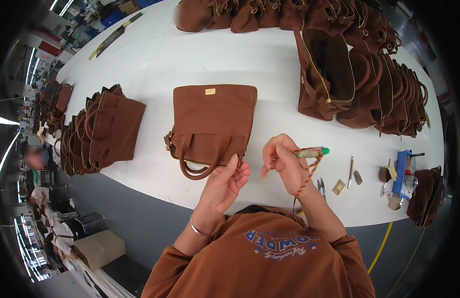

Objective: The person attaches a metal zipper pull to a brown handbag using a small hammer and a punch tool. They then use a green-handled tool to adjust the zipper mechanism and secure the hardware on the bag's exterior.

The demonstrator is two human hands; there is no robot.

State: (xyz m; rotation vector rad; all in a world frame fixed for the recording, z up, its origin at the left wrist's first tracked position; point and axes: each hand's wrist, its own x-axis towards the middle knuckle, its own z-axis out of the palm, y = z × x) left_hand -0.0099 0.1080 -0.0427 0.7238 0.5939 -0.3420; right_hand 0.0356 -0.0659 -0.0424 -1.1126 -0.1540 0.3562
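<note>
Left hand (225,180) pinches the near edge of the flat brown bag (212,124) by its handle (197,166), thumb up, fingers curled on the rim; bag lies on the white counter (155,64) just beyond that grip; right hand (284,161) closed around a green-tipped pen (312,152), a braided cord (307,181) hanging from it; beside the right grip: scissors (321,186), small tools, blue box (402,174); more bags stacked left (103,129) and far right (369,84).

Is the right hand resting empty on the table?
No. The right hand is raised and grips a slim green-tipped tool, while the left hand touches the brown handbag.
</note>
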